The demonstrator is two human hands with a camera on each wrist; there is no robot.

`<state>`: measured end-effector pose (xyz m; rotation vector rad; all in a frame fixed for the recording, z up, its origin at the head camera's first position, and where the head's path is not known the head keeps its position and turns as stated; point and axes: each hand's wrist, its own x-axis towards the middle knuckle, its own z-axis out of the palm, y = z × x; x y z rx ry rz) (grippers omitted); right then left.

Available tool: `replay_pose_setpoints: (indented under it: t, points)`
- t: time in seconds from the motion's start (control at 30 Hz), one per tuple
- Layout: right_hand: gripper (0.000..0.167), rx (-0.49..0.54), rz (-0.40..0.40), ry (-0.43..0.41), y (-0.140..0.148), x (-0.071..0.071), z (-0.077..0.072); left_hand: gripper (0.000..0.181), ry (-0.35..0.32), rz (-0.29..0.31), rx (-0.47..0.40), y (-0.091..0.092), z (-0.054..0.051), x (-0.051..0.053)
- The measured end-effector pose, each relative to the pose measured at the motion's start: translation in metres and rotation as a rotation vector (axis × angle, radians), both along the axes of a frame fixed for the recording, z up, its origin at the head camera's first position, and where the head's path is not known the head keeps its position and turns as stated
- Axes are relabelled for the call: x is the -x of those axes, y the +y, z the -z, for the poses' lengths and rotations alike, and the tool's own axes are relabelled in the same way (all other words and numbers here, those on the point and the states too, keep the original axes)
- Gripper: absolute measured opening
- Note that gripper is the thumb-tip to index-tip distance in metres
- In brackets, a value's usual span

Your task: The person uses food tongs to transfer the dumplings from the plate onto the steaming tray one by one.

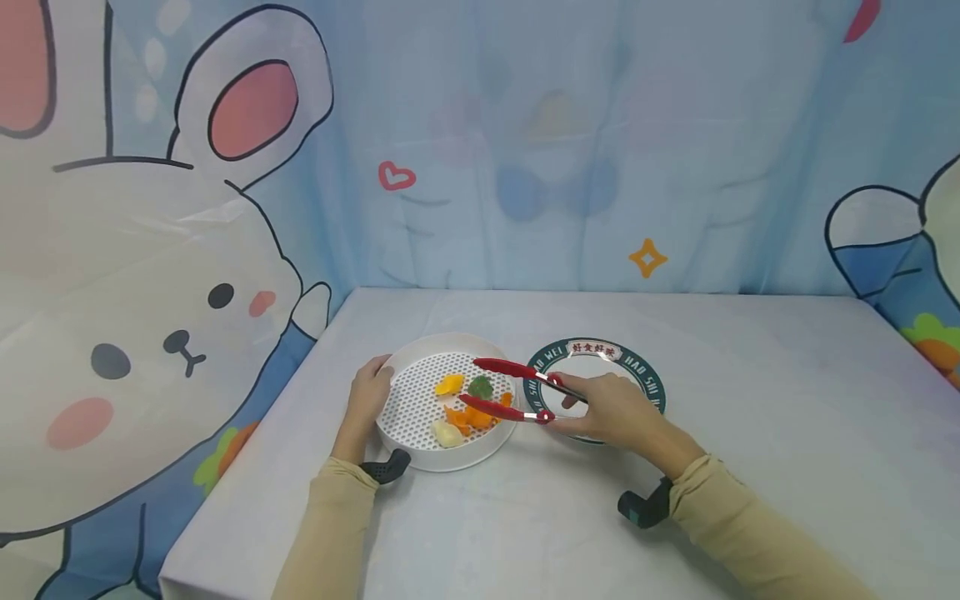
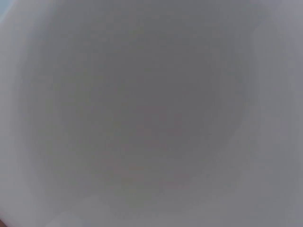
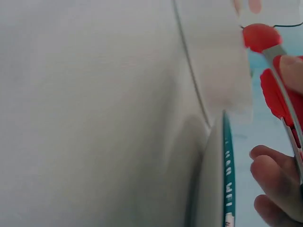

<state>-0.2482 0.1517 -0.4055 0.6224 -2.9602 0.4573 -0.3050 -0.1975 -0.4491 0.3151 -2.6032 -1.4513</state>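
A round white basket [image 1: 416,408] with a perforated bottom lies on the left of the table. In it are a yellow piece [image 1: 449,384], a green piece [image 1: 481,387], several orange pieces [image 1: 457,420] and a pale cream piece [image 1: 447,433]. My left hand [image 1: 367,404] grips the basket's left rim. With my right hand [image 1: 618,410] I hold red-tipped tongs [image 1: 498,407], spread apart over the basket's right half. In the right wrist view, the tongs [image 3: 272,90] and part of the right hand [image 3: 279,179] show. Only a blurred pale surface fills the left wrist view.
A white plate [image 1: 652,379] with a green lettered rim sits right of the basket, partly under my right hand. A white cloth covers the table [image 1: 780,400]. Behind it hangs a blue cartoon curtain [image 1: 465,242].
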Motion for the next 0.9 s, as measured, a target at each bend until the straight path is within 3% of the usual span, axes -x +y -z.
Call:
replay_pose_setpoints:
  t: [0.2, 0.57, 0.7, 0.9]
  points:
    - [0.079, 0.006, 0.036, -0.040, -0.001, 0.003, 0.008, 0.044, 0.008, -0.002, -0.004, 0.001, 0.000, 0.000]
    - [0.083, -0.002, 0.039, -0.135, -0.002, 0.005, 0.006, 0.044, 0.010, -0.002, -0.005, -0.002, 0.003, 0.000]
    - [0.087, 0.001, 0.025, -0.076, 0.002, 0.005, 0.005, 0.044, 0.006, -0.004, 0.000, -0.001, 0.003, 0.001]
    - [0.090, 0.005, 0.058, 0.097, 0.022, 0.004, -0.008, 0.044, 0.002, -0.021, -0.008, 0.002, 0.002, 0.003]
